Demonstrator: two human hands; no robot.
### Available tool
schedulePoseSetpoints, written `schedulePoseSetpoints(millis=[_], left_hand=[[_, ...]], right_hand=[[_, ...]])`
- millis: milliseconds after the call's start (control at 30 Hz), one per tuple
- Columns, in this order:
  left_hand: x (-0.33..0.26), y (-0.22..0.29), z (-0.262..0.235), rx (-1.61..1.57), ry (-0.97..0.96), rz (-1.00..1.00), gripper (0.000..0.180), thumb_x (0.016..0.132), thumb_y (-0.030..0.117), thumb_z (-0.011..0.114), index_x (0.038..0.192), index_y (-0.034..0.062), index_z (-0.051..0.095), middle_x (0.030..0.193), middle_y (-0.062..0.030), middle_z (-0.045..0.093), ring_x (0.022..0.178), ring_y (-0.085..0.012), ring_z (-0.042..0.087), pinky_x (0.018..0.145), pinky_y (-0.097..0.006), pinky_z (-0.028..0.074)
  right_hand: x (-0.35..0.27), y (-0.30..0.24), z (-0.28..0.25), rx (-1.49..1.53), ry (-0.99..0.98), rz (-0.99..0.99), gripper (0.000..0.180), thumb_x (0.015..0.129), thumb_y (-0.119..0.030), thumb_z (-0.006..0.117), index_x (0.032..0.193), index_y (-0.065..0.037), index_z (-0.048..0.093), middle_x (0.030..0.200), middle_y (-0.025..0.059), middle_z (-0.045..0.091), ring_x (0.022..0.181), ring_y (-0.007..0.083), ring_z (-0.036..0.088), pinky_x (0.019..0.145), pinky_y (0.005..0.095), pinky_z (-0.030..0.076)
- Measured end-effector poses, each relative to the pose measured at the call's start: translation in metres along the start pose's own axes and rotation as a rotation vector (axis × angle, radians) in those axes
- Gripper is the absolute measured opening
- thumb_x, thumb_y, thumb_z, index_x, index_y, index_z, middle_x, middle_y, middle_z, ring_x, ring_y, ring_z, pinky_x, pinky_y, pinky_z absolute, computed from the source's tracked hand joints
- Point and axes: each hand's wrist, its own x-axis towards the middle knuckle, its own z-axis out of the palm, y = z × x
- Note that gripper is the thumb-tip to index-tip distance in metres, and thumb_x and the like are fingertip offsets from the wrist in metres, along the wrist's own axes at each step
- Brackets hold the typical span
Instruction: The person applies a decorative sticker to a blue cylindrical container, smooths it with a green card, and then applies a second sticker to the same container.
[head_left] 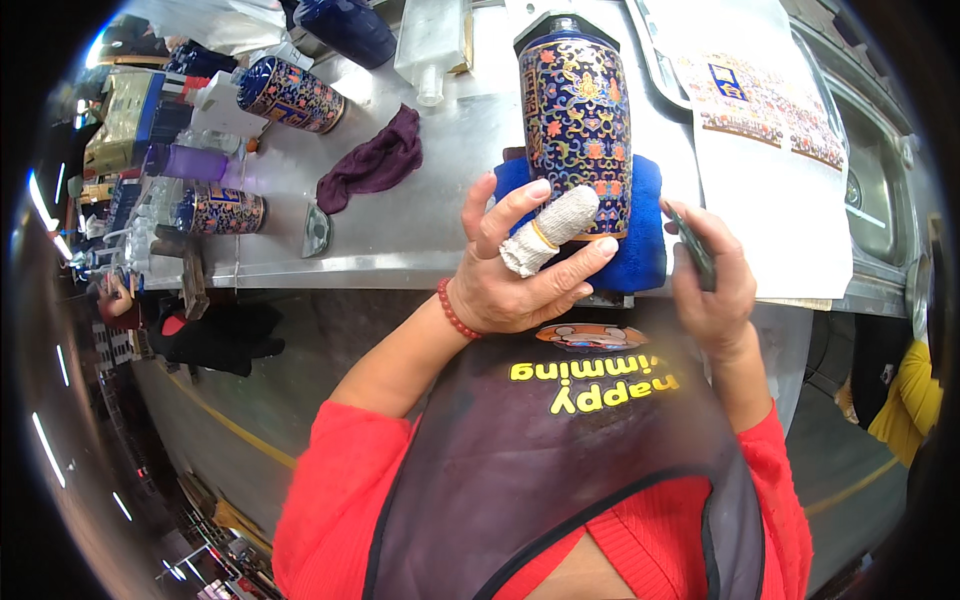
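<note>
Inverted yellow lettering (600,398) on dark apron (470,455); blue panel (727,83) on white sheet (762,215): probably characters.

Navy bottle (577,120), multicoloured floral pattern.

The sweater (340,490) is red and ribbed at the front; its sleeves (775,465) reach only partway down the arms. Over it sits a dark purplish-brown apron (480,440), edged in black, with yellow lettering (570,370) and an orange cartoon (590,337). The left hand (510,290) wears a red bead bracelet (455,310) and a pale knitted finger cover (568,215) with a yellow band (543,234).
</note>
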Motion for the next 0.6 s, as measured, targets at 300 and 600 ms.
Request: schedulePoseSetpoints(millis=[300, 600], left_hand=[[0.016, -0.019, -0.01, 0.184, -0.034, -0.227, 0.069, 0.081, 0.052, 0.077, 0.138, 0.0133, 0.066, 0.129, -0.0105, 0.069, 0.137, -0.0394, 0.044, 0.121, -0.059, 0.006], [0.023, -0.022, -0.016, 0.096, -0.086, -0.216, 0.072, 0.079, 0.052, 0.079, 0.138, 0.0144, 0.066, 0.132, -0.0121, 0.067, 0.138, -0.0347, 0.045, 0.123, -0.055, 0.005]], right_hand=[[0.06, -0.035, -0.006, -0.348, -0.301, -0.477, 0.021, 0.072, -0.01, 0.07, 0.092, -0.003, 0.067, 0.098, 0.0094, 0.065, 0.084, 0.0249, 0.063, 0.072, 0.0375, 0.05], [0.057, -0.043, -0.003, -0.327, -0.362, -0.431, 0.019, 0.07, -0.012, 0.072, 0.088, -0.006, 0.068, 0.094, 0.0032, 0.062, 0.078, 0.0199, 0.057, 0.07, 0.0362, 0.043]])
